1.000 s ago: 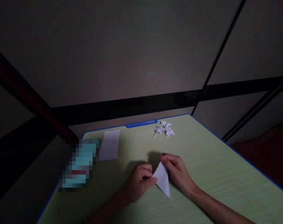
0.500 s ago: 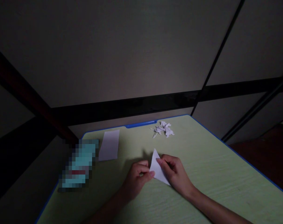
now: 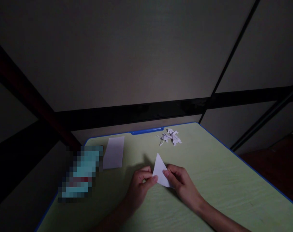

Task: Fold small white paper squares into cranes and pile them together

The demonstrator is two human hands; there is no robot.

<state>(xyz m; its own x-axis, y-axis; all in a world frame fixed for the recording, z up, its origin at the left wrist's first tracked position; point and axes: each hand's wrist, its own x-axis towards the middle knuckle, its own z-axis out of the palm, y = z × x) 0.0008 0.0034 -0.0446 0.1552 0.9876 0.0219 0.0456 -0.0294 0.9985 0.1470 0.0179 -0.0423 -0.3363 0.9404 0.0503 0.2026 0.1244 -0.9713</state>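
A white piece of paper [image 3: 160, 169], folded to a triangle with its point upward, is held between my two hands above the table. My left hand [image 3: 141, 184] pinches its lower left edge, thumb in front. On the right side, my right hand [image 3: 181, 182] grips it with the thumb laid across the front face; the other fingers are behind and partly hidden. Beyond the hands lie several small folded white paper pieces [image 3: 174, 138] in a loose cluster.
The light green table [image 3: 223, 180] has a blue rim and a blue handle [image 3: 147, 131] at its far edge. Flat on its left side lies a white paper sheet [image 3: 113, 153], beside a pixelated teal object [image 3: 84, 169]. A panelled wall [image 3: 136, 58] rises behind the table.
My right thumb has slid slightly down the paper's face, and the paper has turned a little, showing more of its front. The view has tilted slightly. Both hands keep their grip.
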